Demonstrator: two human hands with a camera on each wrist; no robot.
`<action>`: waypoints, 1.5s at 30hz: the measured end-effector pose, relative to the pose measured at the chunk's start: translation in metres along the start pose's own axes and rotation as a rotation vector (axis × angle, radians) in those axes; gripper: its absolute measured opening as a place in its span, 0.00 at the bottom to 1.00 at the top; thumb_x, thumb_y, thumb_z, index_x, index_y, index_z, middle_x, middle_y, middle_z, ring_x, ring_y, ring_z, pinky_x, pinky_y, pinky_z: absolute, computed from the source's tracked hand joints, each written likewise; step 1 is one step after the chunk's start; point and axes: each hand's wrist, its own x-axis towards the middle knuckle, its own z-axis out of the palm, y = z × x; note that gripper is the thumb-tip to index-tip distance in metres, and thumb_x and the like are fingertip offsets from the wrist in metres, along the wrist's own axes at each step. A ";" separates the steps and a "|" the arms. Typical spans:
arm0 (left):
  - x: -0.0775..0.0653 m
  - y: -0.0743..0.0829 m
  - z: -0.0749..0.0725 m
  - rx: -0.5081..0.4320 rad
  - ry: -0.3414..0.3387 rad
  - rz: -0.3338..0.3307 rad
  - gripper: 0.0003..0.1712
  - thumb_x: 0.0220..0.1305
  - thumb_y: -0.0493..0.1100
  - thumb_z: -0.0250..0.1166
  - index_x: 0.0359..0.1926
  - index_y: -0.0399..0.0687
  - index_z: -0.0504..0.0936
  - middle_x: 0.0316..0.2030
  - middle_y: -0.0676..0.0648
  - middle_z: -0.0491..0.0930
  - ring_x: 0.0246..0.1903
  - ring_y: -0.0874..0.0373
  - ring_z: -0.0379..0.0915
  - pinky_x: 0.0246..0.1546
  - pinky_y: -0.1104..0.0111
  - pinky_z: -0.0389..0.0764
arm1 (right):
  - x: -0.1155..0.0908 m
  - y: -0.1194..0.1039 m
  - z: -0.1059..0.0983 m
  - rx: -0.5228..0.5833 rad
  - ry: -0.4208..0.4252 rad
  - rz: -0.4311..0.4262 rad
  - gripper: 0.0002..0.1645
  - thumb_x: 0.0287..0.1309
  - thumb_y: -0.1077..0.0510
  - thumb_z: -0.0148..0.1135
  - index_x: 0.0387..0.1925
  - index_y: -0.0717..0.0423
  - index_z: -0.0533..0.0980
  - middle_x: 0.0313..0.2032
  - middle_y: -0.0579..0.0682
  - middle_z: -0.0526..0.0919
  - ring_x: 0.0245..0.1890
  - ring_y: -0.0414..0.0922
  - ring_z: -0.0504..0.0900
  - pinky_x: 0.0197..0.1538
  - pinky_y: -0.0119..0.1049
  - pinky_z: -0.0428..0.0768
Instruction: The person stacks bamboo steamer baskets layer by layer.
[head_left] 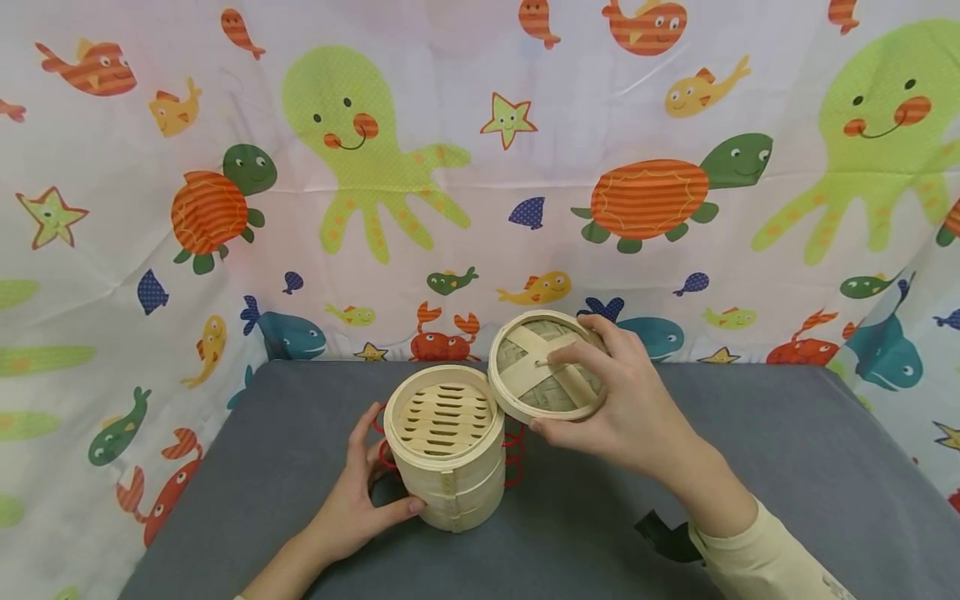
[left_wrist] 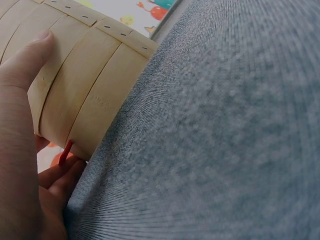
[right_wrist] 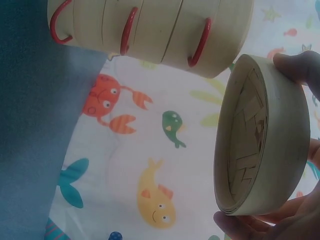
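Observation:
A stacked bamboo steamer (head_left: 453, 487) stands upright on the grey table, its slatted top rack (head_left: 442, 417) uncovered. Red loop handles (right_wrist: 129, 31) run down its sides. My left hand (head_left: 348, 512) grips the steamer low on its left, thumb across the front and fingers behind, partly hidden. In the left wrist view the thumb (left_wrist: 30, 57) lies along the bamboo wall. My right hand (head_left: 637, 408) holds the round woven lid (head_left: 517, 354) by its rim, tilted, beside the steamer's upper right edge. The lid's hollow woven underside (right_wrist: 245, 145) shows in the right wrist view.
Grey cloth covers the table (head_left: 787, 467). Behind it hangs a white curtain (head_left: 450, 300) printed with sea animals, also along both sides. A small dark piece (head_left: 663, 537) lies by the right sleeve (head_left: 757, 554).

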 end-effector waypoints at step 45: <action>0.003 -0.002 -0.002 0.008 0.000 0.048 0.79 0.59 0.31 0.83 0.89 0.58 0.30 0.68 0.45 0.81 0.58 0.53 0.82 0.61 0.63 0.77 | 0.017 -0.030 0.028 0.071 -0.086 -0.069 0.33 0.43 0.36 0.89 0.50 0.36 0.84 0.68 0.58 0.74 0.65 0.63 0.71 0.55 0.67 0.75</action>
